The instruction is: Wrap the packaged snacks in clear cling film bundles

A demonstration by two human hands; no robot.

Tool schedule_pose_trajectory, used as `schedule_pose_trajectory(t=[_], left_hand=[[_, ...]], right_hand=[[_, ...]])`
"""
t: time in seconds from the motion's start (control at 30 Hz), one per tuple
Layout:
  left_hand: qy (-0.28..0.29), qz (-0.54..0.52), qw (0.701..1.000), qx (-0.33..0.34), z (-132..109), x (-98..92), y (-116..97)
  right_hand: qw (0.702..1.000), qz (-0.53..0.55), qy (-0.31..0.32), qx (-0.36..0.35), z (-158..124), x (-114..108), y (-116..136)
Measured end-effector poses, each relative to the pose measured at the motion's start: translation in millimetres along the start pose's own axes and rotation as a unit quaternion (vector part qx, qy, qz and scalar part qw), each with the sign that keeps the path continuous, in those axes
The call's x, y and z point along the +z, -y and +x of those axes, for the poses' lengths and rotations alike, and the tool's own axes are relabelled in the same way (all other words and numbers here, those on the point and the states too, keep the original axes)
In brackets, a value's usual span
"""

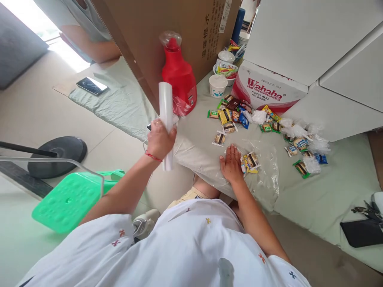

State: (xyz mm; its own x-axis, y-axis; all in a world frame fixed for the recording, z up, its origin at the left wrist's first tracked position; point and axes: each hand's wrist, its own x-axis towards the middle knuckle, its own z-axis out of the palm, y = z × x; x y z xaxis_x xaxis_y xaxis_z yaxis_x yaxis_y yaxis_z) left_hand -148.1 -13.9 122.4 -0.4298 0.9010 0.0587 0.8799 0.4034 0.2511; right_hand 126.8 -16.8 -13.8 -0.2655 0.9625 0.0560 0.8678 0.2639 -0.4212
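My left hand (pixel 160 139) is closed round a white roll of clear plastic film (pixel 166 119), held upright above the mattress edge. A stretch of film runs from the roll to a clear plastic sheet (pixel 263 167) spread on the pale green mattress (pixel 329 195). My right hand (pixel 231 163) lies flat with fingers stretched out, pressing the left side of that sheet. A few wrapped snacks (pixel 250 162) lie on the sheet just right of my fingers. More wrapped snacks (pixel 231 113) are scattered further back.
A red jug (pixel 179 77), a big cardboard box (pixel 179 28) and a Wahaha carton (pixel 266 89) stand behind. Cups (pixel 218 84) sit by the carton. A green stool (pixel 72 199) and a fan base (pixel 58 155) are on the floor at left. A phone (pixel 91 85) and another person's arm (pixel 95 48) are beyond.
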Motion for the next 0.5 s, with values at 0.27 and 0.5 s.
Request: schedule_pose_trajectory(t=[0.27,0.5], left_hand=[[0.164,0.038,0.984,0.062,14,30.7,-19],[0.123,0.099,0.98,0.123,28,51.1,-32]], right_hand=[[0.998,0.033,-0.05,-0.027,-3,-6,-4],[0.996,0.049,-0.08,-0.005,0,-25,7]])
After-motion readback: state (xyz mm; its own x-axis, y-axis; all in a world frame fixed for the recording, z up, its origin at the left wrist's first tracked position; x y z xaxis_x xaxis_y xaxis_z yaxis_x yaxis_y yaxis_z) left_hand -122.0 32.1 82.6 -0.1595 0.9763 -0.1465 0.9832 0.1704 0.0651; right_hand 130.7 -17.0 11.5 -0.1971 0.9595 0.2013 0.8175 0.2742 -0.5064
